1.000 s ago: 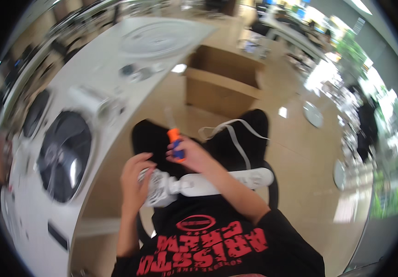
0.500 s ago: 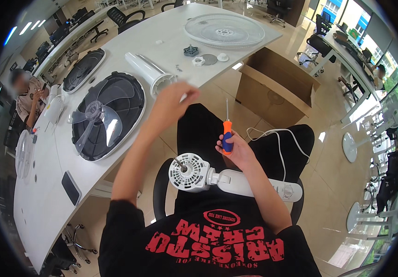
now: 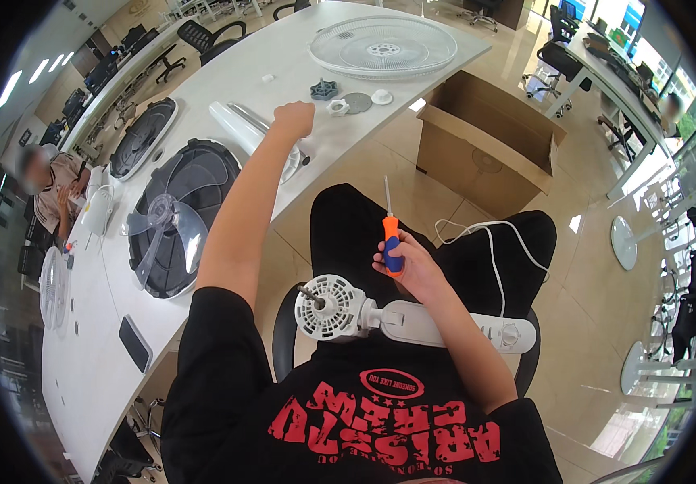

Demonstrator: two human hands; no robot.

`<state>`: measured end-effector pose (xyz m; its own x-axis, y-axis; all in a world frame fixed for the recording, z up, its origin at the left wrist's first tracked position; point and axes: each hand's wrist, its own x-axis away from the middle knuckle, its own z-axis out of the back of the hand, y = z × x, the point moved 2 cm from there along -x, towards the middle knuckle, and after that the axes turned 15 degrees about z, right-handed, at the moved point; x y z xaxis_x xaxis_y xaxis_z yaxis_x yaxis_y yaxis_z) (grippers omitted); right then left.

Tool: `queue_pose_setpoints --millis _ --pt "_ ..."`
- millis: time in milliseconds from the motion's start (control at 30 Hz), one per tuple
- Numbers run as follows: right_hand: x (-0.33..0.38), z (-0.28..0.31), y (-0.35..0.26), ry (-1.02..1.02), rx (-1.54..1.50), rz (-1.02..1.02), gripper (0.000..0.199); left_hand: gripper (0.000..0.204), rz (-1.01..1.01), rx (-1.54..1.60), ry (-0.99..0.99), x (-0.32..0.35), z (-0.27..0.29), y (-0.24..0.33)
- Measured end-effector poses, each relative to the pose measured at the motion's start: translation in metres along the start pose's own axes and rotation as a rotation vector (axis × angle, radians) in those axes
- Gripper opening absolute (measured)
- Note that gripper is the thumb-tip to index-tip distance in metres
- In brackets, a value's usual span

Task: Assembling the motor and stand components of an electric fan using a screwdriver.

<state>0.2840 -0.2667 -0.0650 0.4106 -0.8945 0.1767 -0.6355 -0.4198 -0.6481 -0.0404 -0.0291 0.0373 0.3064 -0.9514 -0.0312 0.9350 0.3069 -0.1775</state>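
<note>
A: Reaching out now, the left hand (image 3: 293,119) is up at eleven o'clock over the white table (image 3: 203,97), fingers curled together in a loose fist. Whether they have pinched anything, I cannot tell from here.

B: And the right hand (image 3: 412,270) sits dead centre, fingers clamped round the orange and blue handle of a screwdriver (image 3: 391,234), shaft pointing up toward twelve.

A: The fan motor (image 3: 333,306) lies across the lap at six o'clock, its shaft sticking out to the left, white neck running off toward four.

B: Small parts (image 3: 348,98) sit just right of that left hand, at about twelve: a dark cap, a grey disc, white pieces. The clear grille (image 3: 383,47) lies beyond them.

A: To my eye, the careful way is to pick one small piece with fingertips, not sweep the lot.

B: Agreed, and keep that screwdriver tip angled away from the reaching arm. The black grille with its blade (image 3: 172,222) rests at nine o'clock, well apart from the motor.
</note>
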Motion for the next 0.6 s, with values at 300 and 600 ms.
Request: queue_pose_setpoints --millis 300,600 --pt "-0.003 0.003 0.000 0.002 0.016 -0.010 0.052 0.023 -0.048 -0.015 0.015 0.010 0.009 -0.001" --pt "0.000 0.003 0.002 0.015 0.016 -0.003 0.052 0.022 -0.187 0.522 0.527 0.160 0.072 -0.050"
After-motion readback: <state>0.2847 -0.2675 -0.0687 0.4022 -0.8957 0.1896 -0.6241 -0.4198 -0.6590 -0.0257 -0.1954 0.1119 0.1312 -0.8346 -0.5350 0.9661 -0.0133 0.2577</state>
